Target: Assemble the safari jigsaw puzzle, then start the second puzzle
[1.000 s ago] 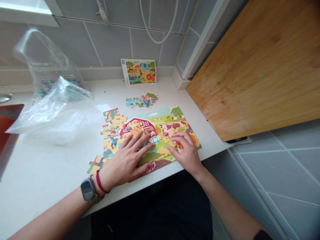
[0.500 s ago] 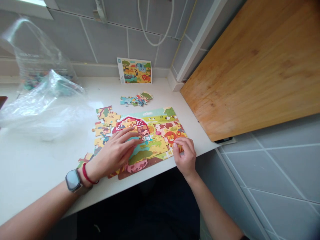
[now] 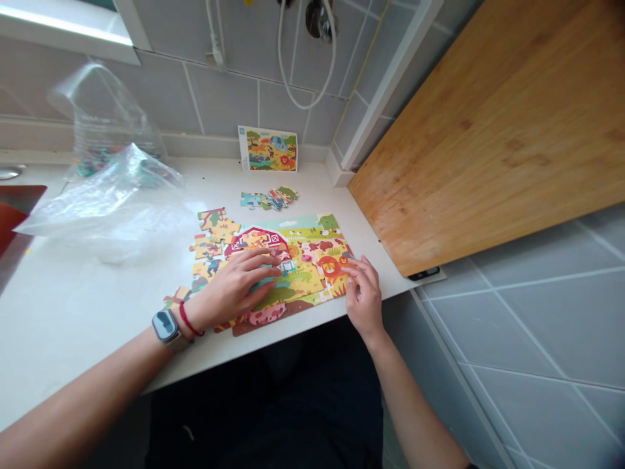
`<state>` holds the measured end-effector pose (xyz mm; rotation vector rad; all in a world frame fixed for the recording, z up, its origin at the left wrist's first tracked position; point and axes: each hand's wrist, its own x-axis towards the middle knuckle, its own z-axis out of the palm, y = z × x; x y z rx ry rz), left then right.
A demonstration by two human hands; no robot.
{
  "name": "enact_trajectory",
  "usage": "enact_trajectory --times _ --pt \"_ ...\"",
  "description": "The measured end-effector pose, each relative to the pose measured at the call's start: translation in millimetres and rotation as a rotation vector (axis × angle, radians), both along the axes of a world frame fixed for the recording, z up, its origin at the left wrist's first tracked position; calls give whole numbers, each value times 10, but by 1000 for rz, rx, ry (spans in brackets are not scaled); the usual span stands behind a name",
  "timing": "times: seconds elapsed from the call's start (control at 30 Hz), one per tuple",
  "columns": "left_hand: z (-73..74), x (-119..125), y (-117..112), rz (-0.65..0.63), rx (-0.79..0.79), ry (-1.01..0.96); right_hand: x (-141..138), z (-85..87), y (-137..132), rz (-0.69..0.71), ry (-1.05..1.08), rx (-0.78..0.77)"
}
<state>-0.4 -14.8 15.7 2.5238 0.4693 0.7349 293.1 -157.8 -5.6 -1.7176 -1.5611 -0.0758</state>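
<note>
A colourful puzzle picture with a red barn, a cow and a pig [image 3: 266, 314] lies near the counter's front edge. My left hand [image 3: 239, 283] rests palm down across its middle, fingers stretched and apart, covering part of it. Puzzle pieces with lions [image 3: 331, 266] sit on its right side. My right hand [image 3: 364, 294] touches that edge beside them, fingers loosely extended and nothing visibly gripped. More puzzle pieces [image 3: 208, 246], some joined, run down the left of the board, partly behind my left hand and wrist.
Behind the board lies a small pile of loose pieces [image 3: 271, 198]. A picture card [image 3: 271, 150] leans against the tiled wall. Clear plastic bags [image 3: 120, 189] occupy the left of the white counter [image 3: 92, 312]. A large wooden panel [image 3: 488, 143] slants along the right.
My right hand's fingers have loosened from a curled pose and spread over the board's right edge. My left hand stays over the middle. The camera view has shifted slightly.
</note>
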Motion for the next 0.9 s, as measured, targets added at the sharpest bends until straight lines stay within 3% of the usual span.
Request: enact_trajectory --times 0.13,0.33,0.6,0.9 --pt "21 -54 71 41 -1 -29 54 -92 -66 8 -73 -8" --pt "-10 -66 105 53 0 -47 7 -226 -56 -80 -156 190" --pt "-5 -31 41 17 1 -14 9 -243 -54 -71 -170 224" --pt "-11 -79 124 55 -12 -63 21 -247 -45 -46 -148 227"
